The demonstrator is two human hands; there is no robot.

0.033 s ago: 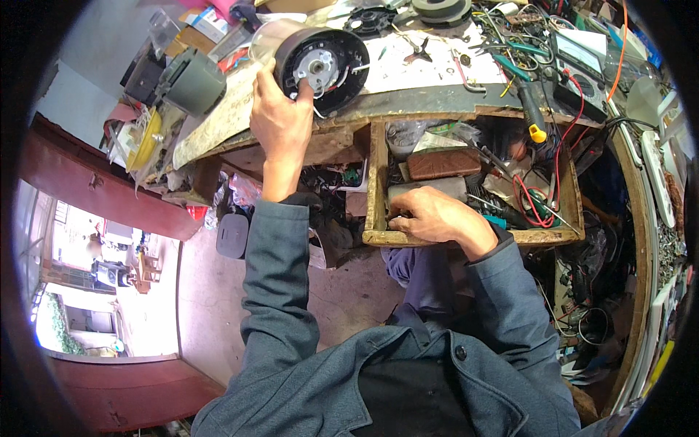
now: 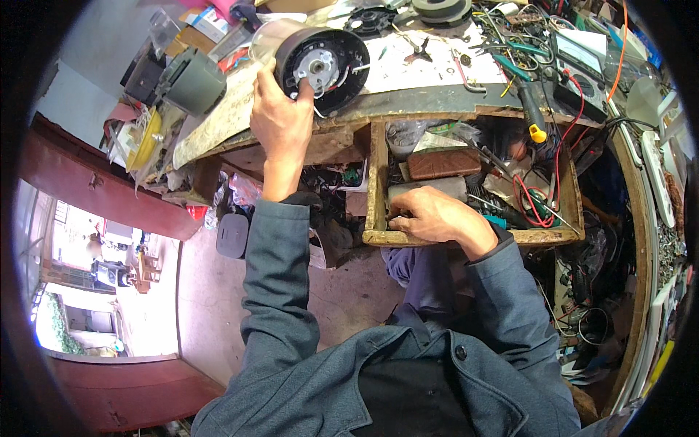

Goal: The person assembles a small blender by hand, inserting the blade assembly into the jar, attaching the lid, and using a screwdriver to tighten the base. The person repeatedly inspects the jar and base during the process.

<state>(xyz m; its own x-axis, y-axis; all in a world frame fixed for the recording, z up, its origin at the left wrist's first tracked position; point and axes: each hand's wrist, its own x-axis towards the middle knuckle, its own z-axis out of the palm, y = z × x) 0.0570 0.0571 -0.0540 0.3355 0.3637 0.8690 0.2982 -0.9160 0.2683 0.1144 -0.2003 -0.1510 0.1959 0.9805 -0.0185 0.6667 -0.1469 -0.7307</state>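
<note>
In the head camera's view, a person in a dark grey jacket (image 2: 280, 277) sits at a crowded workbench (image 2: 437, 104), one hand up on the work and the other in an open drawer (image 2: 480, 237). The left hand (image 2: 282, 120) clamps the near left wall of a black round housing (image 2: 341, 44), thumb over the rim on the inside and fingers against the outside. The housing lies tipped on the bench near its front edge, its open mouth facing the person and a silver metal plate (image 2: 331, 71) showing within.

The right hand (image 2: 433, 216) reaches into the drawer's front left corner, fingers curled downward; whether the fingertips close on anything cannot be told. Just behind it lies a grey cylinder (image 2: 455, 189), with a brown case (image 2: 445, 164) beyond and red wires (image 2: 526, 198) to the right. A screwdriver (image 2: 532, 109) with a black and yellow handle juts over the drawer from the bench.

Across the benchtop are a three-armed blade (image 2: 419, 51), a bent metal rod (image 2: 473, 89), green-handled pliers (image 2: 512, 67) and a meter (image 2: 581, 87). A dark grey tub (image 2: 193, 81) stands left of the housing.
</note>
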